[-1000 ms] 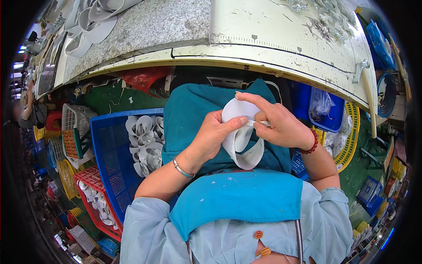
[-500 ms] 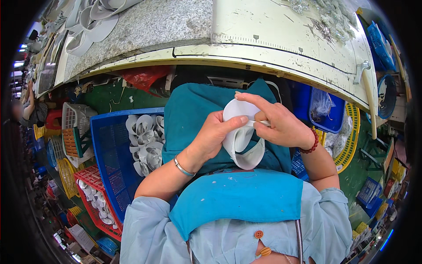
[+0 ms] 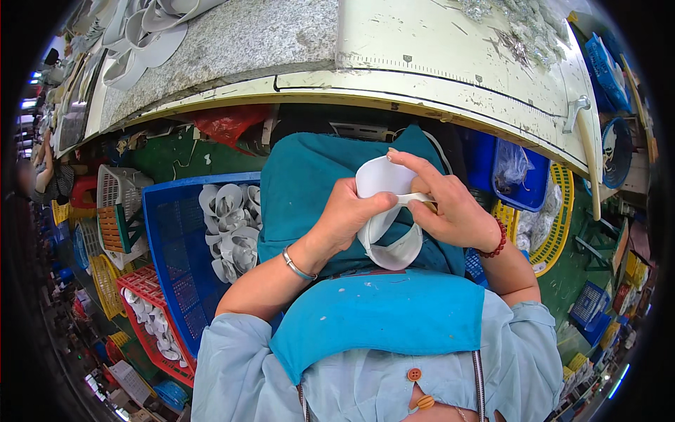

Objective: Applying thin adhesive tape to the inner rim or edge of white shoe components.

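Note:
Over my lap I hold a white, curved, strap-like piece that looks like a shoe upper, with a rounded flap at its far end and a loop toward me. My left hand grips its left side, the thumb pressed on the narrow band in the middle. On the other side my right hand pinches that band between thumb and bent fingers. Its index finger reaches to the far edge of the flap. The fingers beneath the piece are partly hidden.
A blue crate at my left holds several similar white pieces, with a red basket of more beyond it. The worktable runs across ahead, more white pieces at its left. At right stand a blue bin and yellow basket.
The white flap has tilted a little to face up more, and my right hand has shifted slightly along the band. My left hand keeps its grip.

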Action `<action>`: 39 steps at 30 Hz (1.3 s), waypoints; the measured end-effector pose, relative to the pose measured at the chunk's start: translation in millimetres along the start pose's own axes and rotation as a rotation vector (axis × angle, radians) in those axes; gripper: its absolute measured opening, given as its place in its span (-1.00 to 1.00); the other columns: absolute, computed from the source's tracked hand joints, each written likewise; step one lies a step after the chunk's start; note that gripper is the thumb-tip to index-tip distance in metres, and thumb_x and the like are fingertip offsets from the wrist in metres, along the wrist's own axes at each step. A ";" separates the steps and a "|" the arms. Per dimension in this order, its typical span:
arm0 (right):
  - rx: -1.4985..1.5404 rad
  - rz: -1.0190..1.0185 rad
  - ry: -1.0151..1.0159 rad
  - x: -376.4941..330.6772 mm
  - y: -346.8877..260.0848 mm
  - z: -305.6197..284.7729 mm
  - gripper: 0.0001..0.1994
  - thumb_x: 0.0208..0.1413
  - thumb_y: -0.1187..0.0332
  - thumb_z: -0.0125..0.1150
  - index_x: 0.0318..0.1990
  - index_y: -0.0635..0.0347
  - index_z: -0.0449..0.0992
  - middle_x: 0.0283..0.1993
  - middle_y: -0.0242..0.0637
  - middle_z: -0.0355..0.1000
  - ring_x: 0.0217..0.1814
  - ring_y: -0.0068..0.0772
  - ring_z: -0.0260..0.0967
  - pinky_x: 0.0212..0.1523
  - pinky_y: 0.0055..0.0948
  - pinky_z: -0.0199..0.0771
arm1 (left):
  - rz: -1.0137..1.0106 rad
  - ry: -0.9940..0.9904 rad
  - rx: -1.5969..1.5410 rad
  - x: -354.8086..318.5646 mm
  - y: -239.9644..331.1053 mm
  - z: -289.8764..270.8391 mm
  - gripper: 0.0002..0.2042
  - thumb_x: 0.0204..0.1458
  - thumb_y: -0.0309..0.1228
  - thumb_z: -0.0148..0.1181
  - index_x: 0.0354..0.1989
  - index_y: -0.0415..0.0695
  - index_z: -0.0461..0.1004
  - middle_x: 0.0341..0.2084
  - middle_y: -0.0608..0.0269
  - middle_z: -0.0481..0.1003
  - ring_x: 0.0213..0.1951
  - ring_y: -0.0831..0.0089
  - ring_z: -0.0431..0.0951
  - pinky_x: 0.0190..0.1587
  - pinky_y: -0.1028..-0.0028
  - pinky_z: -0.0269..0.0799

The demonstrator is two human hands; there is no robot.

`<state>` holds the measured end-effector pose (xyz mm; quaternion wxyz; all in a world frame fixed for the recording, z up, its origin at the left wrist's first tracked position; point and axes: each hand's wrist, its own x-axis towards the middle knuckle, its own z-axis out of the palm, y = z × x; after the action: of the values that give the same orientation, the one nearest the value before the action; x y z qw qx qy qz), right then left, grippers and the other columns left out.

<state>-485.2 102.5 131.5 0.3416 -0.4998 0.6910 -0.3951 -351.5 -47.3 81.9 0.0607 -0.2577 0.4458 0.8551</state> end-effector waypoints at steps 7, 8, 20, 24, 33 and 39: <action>-0.039 -0.071 0.103 -6.1 1.8 9.1 -0.29 -0.13 0.62 0.05 0.30 0.16 0.07 -0.62 -0.24 0.33 -0.61 -0.24 0.37 -0.55 -0.36 0.32 | 0.050 -0.041 0.041 -1.8 3.4 3.1 -0.67 -0.11 -0.40 0.33 -0.18 -0.31 0.48 -0.34 0.23 0.53 -0.33 0.57 0.51 -0.28 0.55 0.46; -0.040 -0.072 0.103 -7.4 2.7 8.8 -0.29 -0.13 0.62 0.05 0.30 0.16 0.07 -0.62 -0.24 0.33 -0.61 -0.24 0.37 -0.55 -0.36 0.32 | 0.056 -0.036 0.055 -2.4 3.7 2.6 -0.67 -0.11 -0.41 0.33 -0.18 -0.31 0.49 -0.34 0.23 0.53 -0.32 0.57 0.51 -0.27 0.55 0.46; -0.157 0.047 0.126 -13.8 -10.8 3.1 -0.66 -0.09 0.54 0.16 -0.08 0.24 0.38 -0.65 -0.25 0.31 -0.66 -0.33 0.33 -0.60 -0.42 0.32 | 0.153 -0.010 0.114 -5.9 3.2 4.2 -0.69 -0.06 -0.42 0.31 -0.14 -0.28 0.49 -0.29 0.25 0.54 -0.29 0.58 0.52 -0.24 0.55 0.46; -0.115 -0.045 0.333 -8.0 -2.7 17.1 -0.87 -0.07 0.49 0.21 -0.34 0.24 0.41 -0.61 -0.24 0.37 -0.63 -0.34 0.40 -0.59 -0.48 0.35 | 0.195 0.013 0.115 -6.3 3.8 7.6 -0.70 -0.06 -0.41 0.31 -0.16 -0.28 0.51 -0.31 0.26 0.55 -0.29 0.59 0.52 -0.25 0.56 0.46; -0.256 -0.187 0.519 6.8 -2.2 36.0 -0.84 -0.16 0.51 0.25 -0.49 0.20 0.34 -0.62 -0.15 0.35 -0.60 -0.13 0.41 -0.60 -0.33 0.38 | 0.514 0.201 0.590 -20.8 17.5 11.4 -0.84 -0.18 -0.43 0.32 -0.45 -0.25 0.55 -0.62 0.29 0.52 -0.53 0.68 0.45 -0.49 0.59 0.37; -0.056 0.013 0.621 9.2 23.6 12.8 -0.88 -0.04 0.49 0.22 -0.41 0.28 0.38 -0.61 -0.17 0.38 -0.60 -0.33 0.42 -0.57 -0.47 0.37 | 0.173 0.278 1.074 -93.1 99.7 -61.4 -0.77 -0.24 -0.31 0.33 -0.45 -0.21 0.58 -0.66 0.22 0.53 -0.56 0.58 0.52 -0.46 0.55 0.41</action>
<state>-486.5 95.5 104.0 0.1029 -0.3600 0.7762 -0.5072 -281.0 -143.7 172.0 0.0539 -0.2633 0.8420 0.4678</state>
